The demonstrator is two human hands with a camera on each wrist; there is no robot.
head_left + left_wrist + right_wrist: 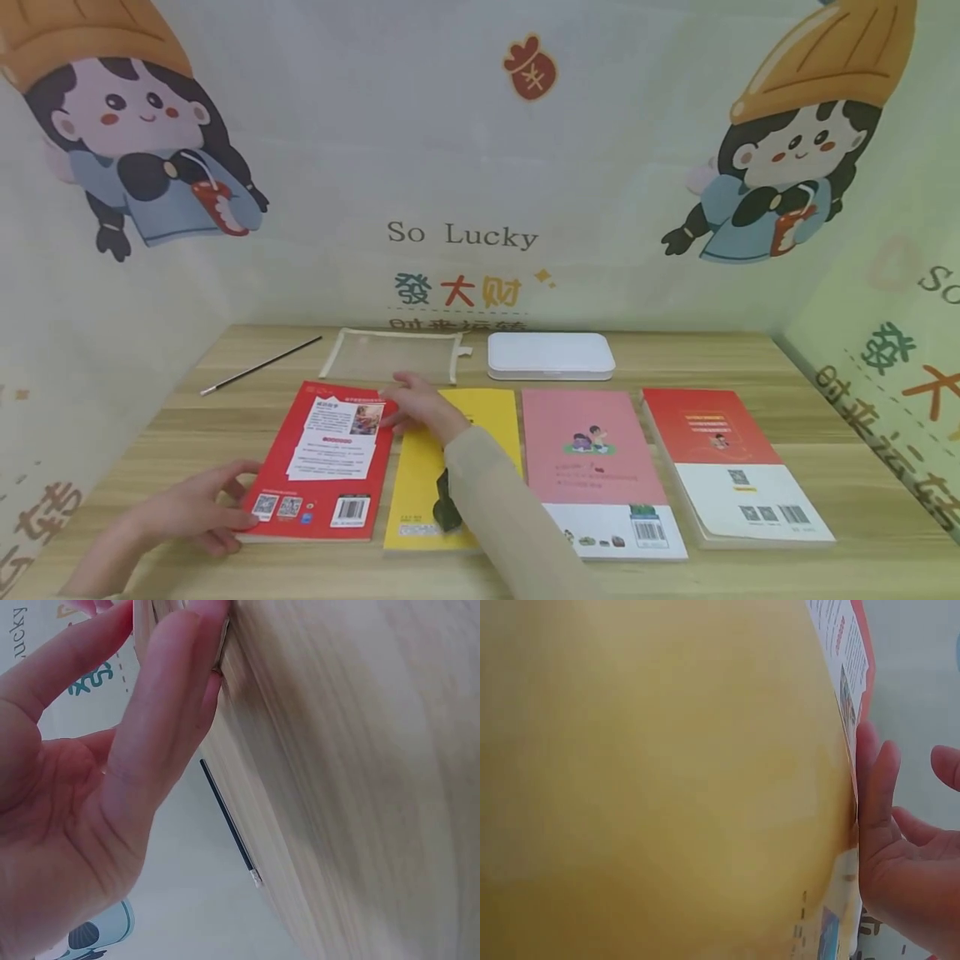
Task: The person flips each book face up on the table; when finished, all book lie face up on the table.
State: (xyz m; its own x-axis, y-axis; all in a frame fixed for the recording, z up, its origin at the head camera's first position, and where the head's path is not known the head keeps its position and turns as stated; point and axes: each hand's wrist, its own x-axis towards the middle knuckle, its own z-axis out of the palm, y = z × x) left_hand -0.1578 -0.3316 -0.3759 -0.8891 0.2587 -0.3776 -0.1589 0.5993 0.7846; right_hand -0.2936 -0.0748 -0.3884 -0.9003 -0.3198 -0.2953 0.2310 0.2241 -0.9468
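A red book (322,467), with printed text, codes and a small picture on its cover, lies leftmost in a row of books. At its lower left corner my left hand (191,504) holds the edge with bent fingers. In the left wrist view, the fingers (161,697) meet the book's edge close to the wooden surface. My right hand (427,408) reaches over the yellow book (420,475) and touches the red book's upper right corner. In the right wrist view, the right fingers (877,780) lie fairly straight by the edge, the thumb apart.
Right of the yellow book lie a pink book (592,450) and a red-and-white book (735,475). Behind the row are a mesh zip pouch (393,357) and a white case (551,356). A thin black stick-like pen (262,364) lies at back left. Printed cloth walls (465,167) surround the table.
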